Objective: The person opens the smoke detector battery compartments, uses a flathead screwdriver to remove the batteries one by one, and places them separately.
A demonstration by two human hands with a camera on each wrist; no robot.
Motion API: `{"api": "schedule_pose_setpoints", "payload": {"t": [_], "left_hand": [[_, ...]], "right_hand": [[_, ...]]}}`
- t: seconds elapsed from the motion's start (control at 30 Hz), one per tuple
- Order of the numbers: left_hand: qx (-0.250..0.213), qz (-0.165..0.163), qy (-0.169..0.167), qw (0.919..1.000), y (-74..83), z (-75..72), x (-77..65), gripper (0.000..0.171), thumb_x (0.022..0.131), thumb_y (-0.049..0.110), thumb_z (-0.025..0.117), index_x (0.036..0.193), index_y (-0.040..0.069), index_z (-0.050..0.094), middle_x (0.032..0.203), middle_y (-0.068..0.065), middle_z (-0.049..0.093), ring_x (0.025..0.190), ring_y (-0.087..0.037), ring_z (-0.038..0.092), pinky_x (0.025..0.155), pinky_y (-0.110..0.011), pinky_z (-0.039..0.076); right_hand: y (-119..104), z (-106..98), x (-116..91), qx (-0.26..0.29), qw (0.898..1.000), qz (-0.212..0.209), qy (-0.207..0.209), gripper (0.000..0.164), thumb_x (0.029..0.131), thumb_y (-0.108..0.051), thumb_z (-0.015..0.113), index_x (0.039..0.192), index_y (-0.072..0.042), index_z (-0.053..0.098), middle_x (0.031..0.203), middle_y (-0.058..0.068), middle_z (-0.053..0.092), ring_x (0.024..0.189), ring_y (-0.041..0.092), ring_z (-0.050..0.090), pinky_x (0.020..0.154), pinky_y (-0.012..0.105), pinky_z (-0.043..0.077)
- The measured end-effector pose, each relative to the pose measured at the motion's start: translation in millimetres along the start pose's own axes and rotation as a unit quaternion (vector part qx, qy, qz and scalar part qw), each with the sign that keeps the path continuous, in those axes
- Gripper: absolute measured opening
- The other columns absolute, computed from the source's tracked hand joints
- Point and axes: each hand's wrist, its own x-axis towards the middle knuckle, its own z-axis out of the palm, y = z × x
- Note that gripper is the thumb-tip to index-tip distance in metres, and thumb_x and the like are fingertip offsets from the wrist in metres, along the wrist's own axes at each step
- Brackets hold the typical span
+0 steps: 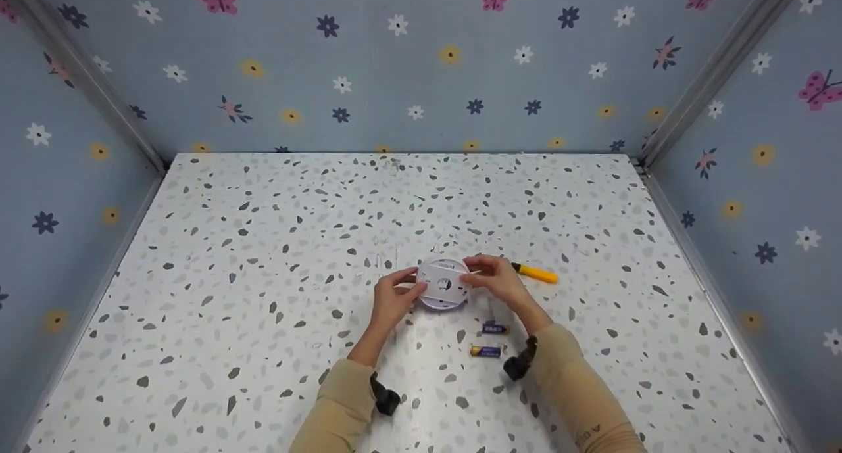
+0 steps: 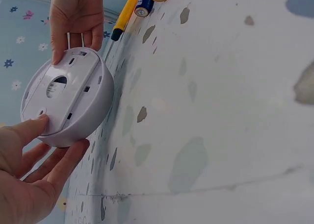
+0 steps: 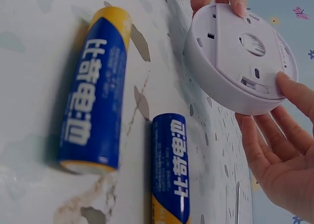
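A round white plastic device (image 1: 442, 298), shaped like a smoke detector, is held by both hands above the table. Its flat back plate, with slots and a round central hole, faces up. On the left rim, the left hand (image 1: 393, 300) pinches it, thumb on the plate and fingers beneath, as the left wrist view shows. At the opposite rim the right hand (image 1: 498, 282) grips the device the same way, thumb on top. Two blue-and-yellow batteries, one (image 1: 495, 329) farther and one (image 1: 485, 352) nearer, lie on the table below the right hand.
A screwdriver with a yellow handle (image 1: 539, 273) lies on the table just right of the right hand, its shaft partly hidden. The speckled white table (image 1: 263, 308) is bounded by blue floral panels (image 1: 395, 65) at the back and both sides.
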Motion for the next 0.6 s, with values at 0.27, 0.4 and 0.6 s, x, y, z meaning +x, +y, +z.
{"api": "schedule_pose_setpoints", "payload": {"t": [0.27, 0.4, 0.6], "left_hand": [[-0.025, 0.054, -0.007, 0.9982, 4.6, -2.7, 5.6, 0.033, 0.076, -0.001, 0.067, 0.106, -0.009, 0.058, 0.099, -0.023, 0.059, 0.085, -0.034, 0.059, 0.069, -0.031, 0.052], [-0.035, 0.065, -0.011, 0.9972, 19.7, -5.5, 0.3, 0.031, 0.074, -0.008, 0.065, 0.104, -0.014, 0.056, 0.1, -0.027, 0.057, 0.091, -0.039, 0.056, 0.074, -0.037, 0.051], [-0.061, 0.078, -0.021, 0.9949, 30.4, -7.9, -4.0, 0.03, 0.073, -0.013, 0.062, 0.102, -0.017, 0.054, 0.1, -0.03, 0.055, 0.092, -0.042, 0.055, 0.078, -0.04, 0.049]], "right_hand": [[-1, -2, 0, 0.02, 0.999, -0.024, 0.008, 0.04, 0.072, -0.012, 0.074, 0.108, -0.004, 0.061, 0.104, 0.009, 0.061, 0.092, 0.022, 0.058, 0.079, 0.032, 0.049], [0, -1, 1, 0.021, 0.999, -0.023, 0.012, 0.041, 0.07, -0.015, 0.075, 0.107, -0.006, 0.062, 0.103, 0.007, 0.062, 0.092, 0.021, 0.057, 0.079, 0.032, 0.049], [-5, -1, -6, 0.043, 0.997, -0.062, 0.002, 0.039, 0.07, -0.008, 0.074, 0.106, -0.002, 0.062, 0.102, 0.01, 0.062, 0.093, 0.023, 0.058, 0.078, 0.031, 0.049]]}}
